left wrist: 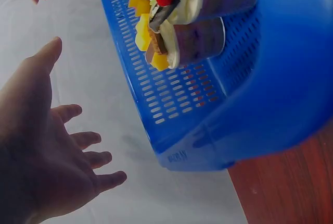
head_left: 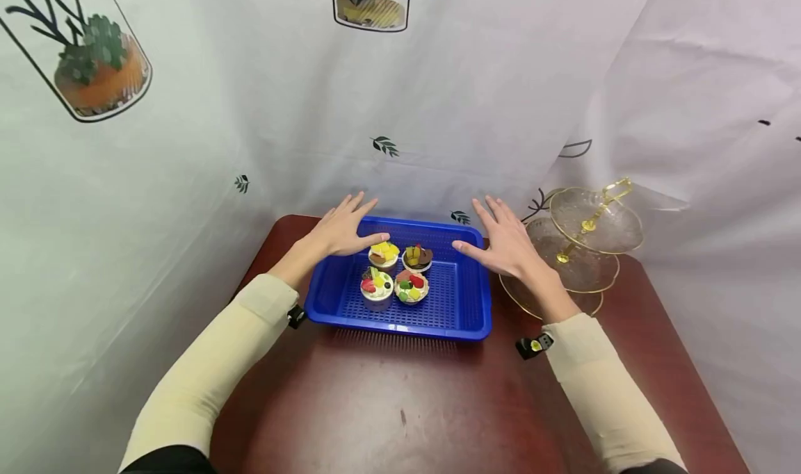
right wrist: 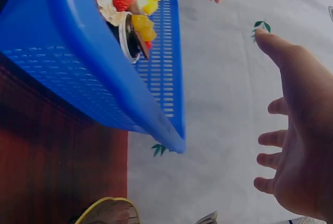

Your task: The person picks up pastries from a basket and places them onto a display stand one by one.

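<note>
Several fruit-topped dessert cups (head_left: 377,286) stand together in the left half of a blue plastic basket (head_left: 459,293). One of the treats, topped with a strawberry, has a pale fluted edge like a tart (head_left: 411,288). Over the basket's back left corner, my left hand (head_left: 343,229) is spread with nothing in it. My right hand (head_left: 505,243) is likewise spread and bare, above the basket's right rim. In the left wrist view the cups show cream tops and dark layers (left wrist: 200,44) through clear walls.
A three-tier clear cake stand (head_left: 597,227) with gold rims and a gold handle stands to the right of the basket. Beneath everything is a dark red wooden table (head_left: 400,404). A pale printed cloth (head_left: 300,112) hangs right behind it.
</note>
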A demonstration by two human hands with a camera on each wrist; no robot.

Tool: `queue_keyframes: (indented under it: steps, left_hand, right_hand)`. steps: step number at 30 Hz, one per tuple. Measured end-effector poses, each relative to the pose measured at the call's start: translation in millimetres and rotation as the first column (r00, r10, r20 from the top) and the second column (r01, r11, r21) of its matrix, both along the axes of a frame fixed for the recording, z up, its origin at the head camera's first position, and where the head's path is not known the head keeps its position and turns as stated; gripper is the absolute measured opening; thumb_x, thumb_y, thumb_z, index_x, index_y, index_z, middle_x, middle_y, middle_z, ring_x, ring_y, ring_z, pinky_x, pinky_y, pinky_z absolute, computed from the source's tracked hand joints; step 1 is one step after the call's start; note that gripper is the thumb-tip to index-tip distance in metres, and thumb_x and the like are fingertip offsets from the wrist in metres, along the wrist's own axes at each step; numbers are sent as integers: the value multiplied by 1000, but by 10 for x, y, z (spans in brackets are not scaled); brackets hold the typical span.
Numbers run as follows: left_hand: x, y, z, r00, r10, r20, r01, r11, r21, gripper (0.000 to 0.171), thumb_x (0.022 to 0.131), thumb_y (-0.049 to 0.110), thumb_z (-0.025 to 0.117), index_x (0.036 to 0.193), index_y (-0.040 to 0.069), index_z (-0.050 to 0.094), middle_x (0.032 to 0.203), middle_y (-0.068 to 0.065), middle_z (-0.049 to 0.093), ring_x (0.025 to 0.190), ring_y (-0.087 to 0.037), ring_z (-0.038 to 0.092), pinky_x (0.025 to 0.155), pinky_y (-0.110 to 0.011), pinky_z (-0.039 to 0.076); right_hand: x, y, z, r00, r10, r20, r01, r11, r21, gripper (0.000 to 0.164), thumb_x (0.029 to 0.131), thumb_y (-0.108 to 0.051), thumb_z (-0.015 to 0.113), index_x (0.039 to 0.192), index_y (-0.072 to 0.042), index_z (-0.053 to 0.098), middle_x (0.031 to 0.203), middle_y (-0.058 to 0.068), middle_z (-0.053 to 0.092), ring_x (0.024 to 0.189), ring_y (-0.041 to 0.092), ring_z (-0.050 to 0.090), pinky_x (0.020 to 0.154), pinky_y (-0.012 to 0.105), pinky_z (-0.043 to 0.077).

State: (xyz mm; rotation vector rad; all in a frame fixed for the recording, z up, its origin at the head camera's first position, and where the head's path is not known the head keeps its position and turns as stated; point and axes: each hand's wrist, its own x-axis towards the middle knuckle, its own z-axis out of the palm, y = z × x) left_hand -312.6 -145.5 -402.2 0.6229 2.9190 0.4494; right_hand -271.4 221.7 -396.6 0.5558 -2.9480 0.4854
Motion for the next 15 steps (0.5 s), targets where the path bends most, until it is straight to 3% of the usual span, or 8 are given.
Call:
queue_keyframes:
  steps: [8, 12, 15]
  left_hand:
    - [-25, -153, -15, 999, -12, 42, 8, 995, 98, 96, 98, 73, 54, 171, 22, 18, 177, -16, 7, 162, -41, 7, 122, -70, 18]
    - [-23, -302, -103, 999, -2, 32, -3, 987, 161, 94, 100, 69, 56, 171, 21, 20, 176, -17, 13, 160, -43, 15, 122, -69, 22]
    - [-7, -428, -182, 998, 45, 40, -52, 976, 210, 94, 100, 68, 57, 171, 18, 21, 174, -19, 20, 158, -43, 22, 122, -68, 25]
  right_hand:
    - [93, -126, -146, 998, 52, 38, -47, 993, -110, 100, 95, -69, 64, 169, -14, 26, 172, 20, 25, 157, 46, 23, 119, 72, 25]
    - [172, -240, -264, 995, 67, 76, -51, 981, -188, 98, 95, -66, 67, 167, -12, 30, 167, 22, 33, 151, 44, 35, 118, 67, 33]
    - [228, -333, -355, 991, 84, 102, -60, 975, -214, 97, 94, -64, 70, 166, -11, 33, 164, 23, 38, 148, 44, 40, 117, 65, 37]
